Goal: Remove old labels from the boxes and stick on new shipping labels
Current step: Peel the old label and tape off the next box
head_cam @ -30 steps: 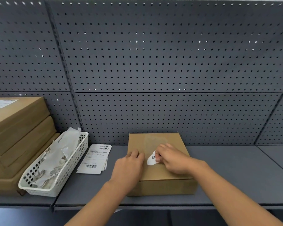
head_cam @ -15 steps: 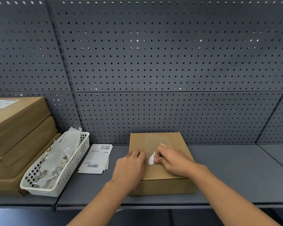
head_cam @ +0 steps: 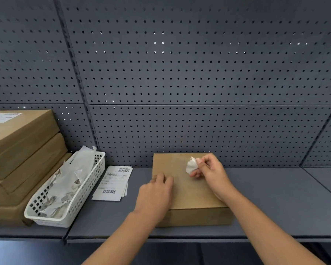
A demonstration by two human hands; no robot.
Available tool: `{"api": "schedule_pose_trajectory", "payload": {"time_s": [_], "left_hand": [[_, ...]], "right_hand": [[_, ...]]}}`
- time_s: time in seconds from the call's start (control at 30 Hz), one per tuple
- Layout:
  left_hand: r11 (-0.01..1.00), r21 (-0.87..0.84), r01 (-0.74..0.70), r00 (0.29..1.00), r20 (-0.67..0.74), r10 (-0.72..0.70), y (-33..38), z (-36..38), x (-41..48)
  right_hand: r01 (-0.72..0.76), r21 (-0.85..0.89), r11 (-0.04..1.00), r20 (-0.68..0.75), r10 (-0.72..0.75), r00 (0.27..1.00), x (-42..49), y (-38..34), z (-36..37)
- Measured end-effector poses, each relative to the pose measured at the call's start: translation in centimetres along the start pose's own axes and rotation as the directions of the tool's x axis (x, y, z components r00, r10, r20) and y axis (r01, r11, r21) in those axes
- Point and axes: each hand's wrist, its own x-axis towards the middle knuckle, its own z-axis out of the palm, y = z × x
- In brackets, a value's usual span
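Brown flat cardboard box (head_cam: 189,194) on dark grey shelf (head_cam: 275,197), steadied under pressing left hand (head_cam: 155,192); crumpled white old label (head_cam: 191,166) pinched in right hand (head_cam: 211,174), probably bound for white plastic basket (head_cam: 84,188).

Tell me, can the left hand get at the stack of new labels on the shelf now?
Probably yes. The left hand rests on the box holding nothing, and the label stack lies just to its left with bare shelf between.
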Motion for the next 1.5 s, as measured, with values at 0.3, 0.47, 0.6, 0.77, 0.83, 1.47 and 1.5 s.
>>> {"api": "schedule_pose_trajectory", "payload": {"time_s": [0.3,0.47,0.6,0.77,0.83,1.47,1.5], "left_hand": [[0.999,-0.034,0.001,1.000,0.015,0.000,0.0,-0.7,-0.3],[0.940,-0.300,0.163,0.981,0.148,-0.123,-0.9,-2.3,0.7],[0.607,-0.770,0.198,0.978,0.110,-0.180,-1.2,-4.5,0.7],[0.225,-0.973,0.053,0.961,-0.012,-0.277,-0.2,-7.4,0.0],[0.166,-0.982,0.089,0.933,0.024,-0.358,-0.6,-7.1,-0.1],[-0.544,-0.824,0.160,0.818,0.419,-0.394,-5.0,-6.0,-3.2],[-0.546,-0.824,0.150,0.800,0.426,-0.422,-5.6,-5.8,-3.3]], "right_hand": [[0.174,0.344,0.923,-0.337,-0.052,0.940,0.4,-1.7,-2.3],[0.070,0.408,0.910,-0.034,-0.061,0.998,-1.3,-4.5,-0.9],[-0.006,0.528,0.850,0.055,-0.028,0.998,-2.3,-5.7,0.6],[-0.011,0.624,0.781,0.082,-0.052,0.995,-3.2,-6.5,2.8],[0.022,0.616,0.788,0.094,-0.101,0.990,-3.6,-6.8,3.5],[0.744,-0.255,0.617,0.301,-0.680,0.668,-3.8,-4.3,8.2],[0.727,-0.234,0.646,0.337,-0.647,0.684,-3.9,-4.2,8.5]]}}
